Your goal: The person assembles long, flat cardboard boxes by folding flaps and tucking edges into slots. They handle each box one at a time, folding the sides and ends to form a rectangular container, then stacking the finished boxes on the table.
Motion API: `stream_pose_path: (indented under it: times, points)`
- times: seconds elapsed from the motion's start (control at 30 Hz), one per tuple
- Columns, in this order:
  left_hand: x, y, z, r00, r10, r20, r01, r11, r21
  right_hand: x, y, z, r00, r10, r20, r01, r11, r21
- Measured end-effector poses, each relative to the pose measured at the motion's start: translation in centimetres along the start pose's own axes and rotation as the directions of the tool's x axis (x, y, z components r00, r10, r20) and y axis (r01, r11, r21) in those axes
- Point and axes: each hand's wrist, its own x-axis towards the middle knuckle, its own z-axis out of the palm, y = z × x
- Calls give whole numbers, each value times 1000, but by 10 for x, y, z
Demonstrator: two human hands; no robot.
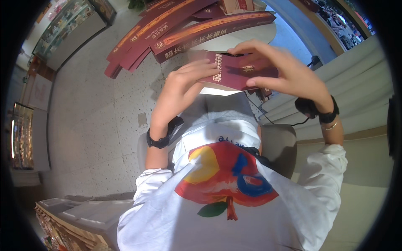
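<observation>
Between my hands, above my lap, is a maroon cardboard box (234, 69) with pale printing. Its near end gapes, and the white inner side shows along the lower edge. My left hand (181, 83) grips the box's left side, its fingers laid over the printed panel and slightly blurred. At the other side, my right hand (289, 71) has its thumb against the near edge and its fingers arched over the far edge. Just beyond lies a long maroon carton (209, 35) with a picture of golden food along it.
More long maroon cartons (157, 25) are stacked on the round white table (264, 37), jutting past its left edge. A pale curtain (360, 83) hangs at the right, with a black cable (268, 119) near it. Glass display cases (63, 31) stand at the far left.
</observation>
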Motion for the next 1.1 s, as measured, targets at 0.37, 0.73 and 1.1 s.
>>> stream_pose_path:
  times: [0.37, 0.73, 1.1]
  points:
    - [-9, -12, -13, 942, 299, -153, -283, 952, 120, 13, 76, 15, 914, 391, 109, -389, 763, 516]
    - [-10, 6, -6, 892, 432, -137, -235, 700, 675, -23, 27, 35, 977, 207, -54, -136, 795, 591]
    - [-21, 20, -9, 977, 210, -34, -183, 913, 364, -16, 31, 24, 967, -38, -253, 114, 949, 293]
